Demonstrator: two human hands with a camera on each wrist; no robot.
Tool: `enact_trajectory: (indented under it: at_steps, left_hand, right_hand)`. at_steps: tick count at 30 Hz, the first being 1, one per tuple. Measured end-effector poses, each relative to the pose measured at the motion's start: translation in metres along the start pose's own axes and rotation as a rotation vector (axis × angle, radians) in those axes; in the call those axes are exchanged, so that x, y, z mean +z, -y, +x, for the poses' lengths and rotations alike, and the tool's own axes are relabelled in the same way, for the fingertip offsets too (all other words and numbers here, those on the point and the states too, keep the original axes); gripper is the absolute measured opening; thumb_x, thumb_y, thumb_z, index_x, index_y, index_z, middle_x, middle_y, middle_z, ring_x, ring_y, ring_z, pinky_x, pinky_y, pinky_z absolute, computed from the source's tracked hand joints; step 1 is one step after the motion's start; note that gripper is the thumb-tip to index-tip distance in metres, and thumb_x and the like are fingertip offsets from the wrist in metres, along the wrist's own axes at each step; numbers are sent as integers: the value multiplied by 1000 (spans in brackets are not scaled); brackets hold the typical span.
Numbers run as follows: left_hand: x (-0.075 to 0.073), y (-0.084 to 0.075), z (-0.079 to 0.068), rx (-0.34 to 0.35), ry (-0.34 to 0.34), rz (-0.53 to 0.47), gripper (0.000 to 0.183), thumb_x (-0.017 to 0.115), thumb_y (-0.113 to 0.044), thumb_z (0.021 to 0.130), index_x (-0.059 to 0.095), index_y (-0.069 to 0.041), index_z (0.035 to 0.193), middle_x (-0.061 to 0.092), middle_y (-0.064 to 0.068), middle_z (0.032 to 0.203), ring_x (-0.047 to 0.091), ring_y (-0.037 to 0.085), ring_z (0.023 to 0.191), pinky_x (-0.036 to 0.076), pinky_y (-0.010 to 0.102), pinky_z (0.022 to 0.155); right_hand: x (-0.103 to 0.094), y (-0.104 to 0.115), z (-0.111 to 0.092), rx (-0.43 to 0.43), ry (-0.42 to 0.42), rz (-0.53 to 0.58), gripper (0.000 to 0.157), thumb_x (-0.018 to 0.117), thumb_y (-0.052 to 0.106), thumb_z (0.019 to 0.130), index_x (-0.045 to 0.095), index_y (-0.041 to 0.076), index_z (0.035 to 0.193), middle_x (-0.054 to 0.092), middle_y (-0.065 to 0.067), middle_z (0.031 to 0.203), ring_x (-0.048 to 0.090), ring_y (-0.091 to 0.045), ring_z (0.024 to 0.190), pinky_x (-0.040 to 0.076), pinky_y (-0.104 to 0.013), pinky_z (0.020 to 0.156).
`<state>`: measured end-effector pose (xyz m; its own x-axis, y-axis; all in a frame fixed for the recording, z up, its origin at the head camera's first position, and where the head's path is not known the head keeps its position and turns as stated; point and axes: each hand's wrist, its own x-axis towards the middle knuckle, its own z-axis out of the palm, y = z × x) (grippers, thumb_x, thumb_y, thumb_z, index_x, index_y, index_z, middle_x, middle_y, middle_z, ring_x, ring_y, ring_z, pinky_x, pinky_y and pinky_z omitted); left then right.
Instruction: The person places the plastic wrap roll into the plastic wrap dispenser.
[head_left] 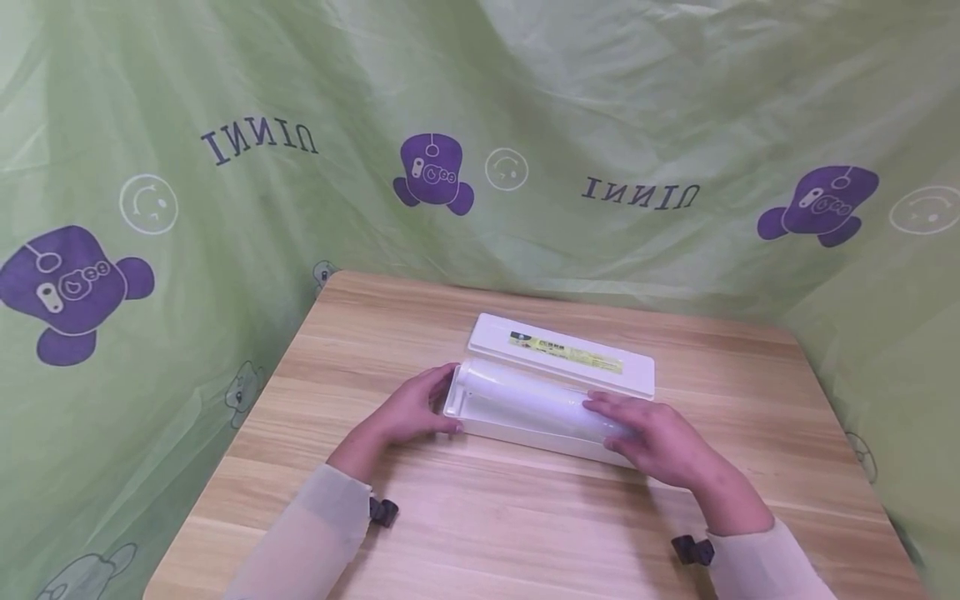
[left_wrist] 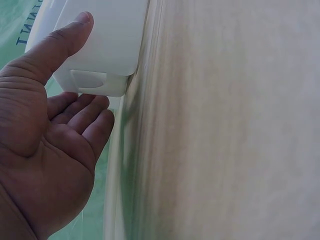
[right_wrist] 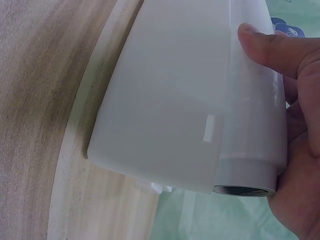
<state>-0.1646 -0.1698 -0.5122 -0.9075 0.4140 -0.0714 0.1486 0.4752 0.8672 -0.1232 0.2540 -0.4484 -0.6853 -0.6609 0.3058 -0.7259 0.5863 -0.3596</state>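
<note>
At nine o'clock the left hand [head_left: 408,408] grips the white box [head_left: 532,442], seemingly bracing it; toward four, the right hand [head_left: 666,442] clasps the cling-film roll [head_left: 525,395], likely supporting it.

On the green curtain [head_left: 555,108], the purple lettering [head_left: 260,139] appears two times in the head view: INNI with a U at one end, turned over. The left wrist view shows a part of it. The yellow label [head_left: 566,352] on the white lid [head_left: 489,332] has characters too small for reading.
</note>
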Motion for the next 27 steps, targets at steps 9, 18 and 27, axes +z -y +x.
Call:
enact_trajectory:
  at_steps: [9, 18, 27]
  left_hand:
    - [1, -1, -2, -16, -1, -11, 119, 98, -34, 69, 30, -8, 163, 33, 12, 166, 38, 26, 150, 31, 37, 123]
    - [0, -5, -3, -10, 1, -22, 118, 98, -31, 69, 30, -7, 163, 34, 12, 166, 38, 25, 150, 30, 36, 123]
    - [0, -6, -4, -9, 11, -32, 117, 98, -30, 71, 30, -6, 163, 34, 11, 166, 38, 25, 150, 30, 37, 123]
  right_hand:
    - [-1, -1, 3, -22, 25, -29, 65, 86, 8, 81, 65, 17, 142, 63, -3, 145, 62, -27, 129, 49, -40, 110]
    - [-2, 1, 9, -16, 70, -15, 65, 86, 8, 82, 65, 18, 143, 63, 1, 145, 61, -25, 131, 52, -50, 105]
    - [-3, 0, 12, -23, 92, -8, 64, 85, 6, 83, 66, 20, 142, 63, 1, 144, 63, -24, 129, 55, -51, 103]
